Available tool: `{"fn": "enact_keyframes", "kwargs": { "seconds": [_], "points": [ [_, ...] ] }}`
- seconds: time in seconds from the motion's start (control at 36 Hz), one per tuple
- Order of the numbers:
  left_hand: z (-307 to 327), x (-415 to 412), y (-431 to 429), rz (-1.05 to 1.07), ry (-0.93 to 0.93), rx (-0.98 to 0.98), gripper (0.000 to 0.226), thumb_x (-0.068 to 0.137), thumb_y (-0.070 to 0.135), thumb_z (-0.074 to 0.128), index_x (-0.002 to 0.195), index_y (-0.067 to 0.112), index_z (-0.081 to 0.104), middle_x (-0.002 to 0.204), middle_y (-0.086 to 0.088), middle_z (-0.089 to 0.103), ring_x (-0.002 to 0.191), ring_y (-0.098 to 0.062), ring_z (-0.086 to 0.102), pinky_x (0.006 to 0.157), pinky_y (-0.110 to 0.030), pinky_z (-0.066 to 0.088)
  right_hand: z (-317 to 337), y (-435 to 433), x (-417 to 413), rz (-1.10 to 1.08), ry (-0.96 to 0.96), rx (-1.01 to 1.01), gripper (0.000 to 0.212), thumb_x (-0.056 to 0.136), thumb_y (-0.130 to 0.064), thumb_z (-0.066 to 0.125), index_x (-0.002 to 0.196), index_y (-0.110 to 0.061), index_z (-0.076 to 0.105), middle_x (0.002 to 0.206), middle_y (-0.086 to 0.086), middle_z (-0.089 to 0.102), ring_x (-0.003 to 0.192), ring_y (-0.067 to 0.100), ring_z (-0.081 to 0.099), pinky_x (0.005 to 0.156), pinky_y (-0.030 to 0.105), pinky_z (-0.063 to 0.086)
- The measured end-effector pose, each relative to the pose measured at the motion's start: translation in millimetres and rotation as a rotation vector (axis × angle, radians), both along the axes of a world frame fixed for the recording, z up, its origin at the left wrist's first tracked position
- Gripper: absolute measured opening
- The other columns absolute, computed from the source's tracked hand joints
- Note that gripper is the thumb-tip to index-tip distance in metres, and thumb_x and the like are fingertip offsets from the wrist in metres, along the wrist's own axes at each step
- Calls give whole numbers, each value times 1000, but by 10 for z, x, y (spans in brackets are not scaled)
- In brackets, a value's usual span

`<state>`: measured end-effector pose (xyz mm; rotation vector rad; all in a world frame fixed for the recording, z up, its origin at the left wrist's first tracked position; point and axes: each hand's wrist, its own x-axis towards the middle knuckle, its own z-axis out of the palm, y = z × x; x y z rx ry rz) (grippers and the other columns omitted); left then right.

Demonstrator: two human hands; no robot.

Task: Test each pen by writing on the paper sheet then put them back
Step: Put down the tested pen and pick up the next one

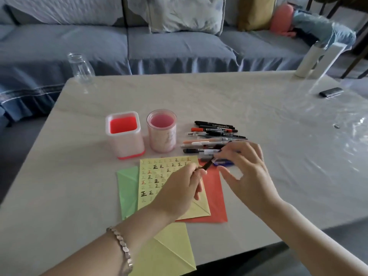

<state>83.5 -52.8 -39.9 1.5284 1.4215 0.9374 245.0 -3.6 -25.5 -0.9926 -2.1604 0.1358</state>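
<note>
Our left hand [179, 188] pinches a slim black pen [207, 166] over the edge of the creased yellow paper sheet [151, 176], which is full of inked characters. Our right hand [245, 172] curves near the pen's end; we cannot tell if it grips. More plastic pens [215, 134] lie heaped on the glossy tabletop [219, 96].

A blue slip-covered sofa [159, 46] with a pale cushion [185, 14] stands behind the pale tabletop [219, 96], which glares with daylight at its right.
</note>
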Motion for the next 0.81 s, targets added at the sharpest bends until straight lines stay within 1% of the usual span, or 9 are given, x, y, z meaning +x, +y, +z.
{"fn": "enact_keyframes", "kwargs": {
  "seconds": [0.08, 0.14, 0.19, 0.25, 0.36, 0.47, 0.64, 0.72, 0.81],
  "points": [
    [-13, -68, -4, 31, -71, -28, 16, 99, 24, 41, 91, 17, 52, 69, 6, 54, 55, -6, 49, 58, -23, 41, 53, -92, -119, -226, 341, -527, 21, 75, -21, 73, 91, -22, 59, 72, -9, 54, 66, 7, 50, 63, 10, 40],
    [3, -90, -45, -38, -2, -2, 14, 98, 25, 41, 93, 19, 52, 72, 8, 55, 59, -5, 47, 61, -26, 41, 101, -119, -203, -146, 458, -958, 22, 77, -33, 69, 81, -15, 58, 54, -4, 52, 45, 9, 45, 44, 16, 37],
    [30, -104, -80, -120, 97, 39, 16, 99, 25, 39, 104, 23, 54, 81, 9, 59, 67, -3, 50, 67, -25, 42, 104, -157, -310, -85, 487, -1166, 31, 82, -37, 61, 68, -11, 52, 45, -4, 44, 38, 9, 37, 37, 17, 30],
    [58, -115, -103, -162, 167, 87, 25, 100, 25, 37, 121, 28, 52, 90, 12, 62, 77, -2, 55, 72, -24, 44, 80, -189, -444, -112, 557, -1173, 32, 85, -31, 62, 61, -13, 48, 40, -8, 37, 36, 8, 30, 37, 17, 26],
    [45, -200, -101, -142, 292, 187, 17, 100, 27, 33, 101, 21, 49, 66, 16, 47, 57, -6, 46, 59, -28, 32, 11, -204, -672, -208, 718, -1102, 41, 87, -11, 56, 53, -16, 33, 36, -8, 31, 36, 9, 27, 40, 20, 24],
    [62, -337, -124, -141, 205, 253, 19, 95, 38, 30, 99, 31, 47, 65, 3, 58, 56, -15, 49, 58, -34, 39, 57, -204, -789, -121, 760, -1088, 40, 88, 0, 47, 55, -15, 30, 40, -6, 27, 36, 9, 25, 41, 20, 22],
    [78, -544, -161, -229, 42, 107, 26, 92, 50, 36, 91, 32, 55, 78, 7, 66, 69, -19, 57, 70, -39, 46, 86, -274, -847, 27, 755, -1041, 38, 89, 3, 48, 58, -10, 30, 37, -4, 31, 31, 10, 27, 35, 15, 22],
    [51, -706, -206, -100, 57, -12, 35, 84, 55, 35, 74, 23, 48, 57, 10, 45, 51, -9, 40, 55, -30, 35, 22, -263, -849, -32, 915, -979, 41, 90, 2, 48, 54, -14, 34, 41, -4, 32, 30, 7, 30, 34, 17, 22],
    [-63, -946, -245, 49, 180, -78, 35, 84, 50, 30, 79, 18, 45, 56, 9, 40, 55, -10, 40, 56, -28, 31, -19, -188, -749, -140, 1077, -953, 45, 90, -2, 50, 50, -19, 39, 44, -1, 34, 32, 5, 28, 35, 17, 26]
  ]
}}
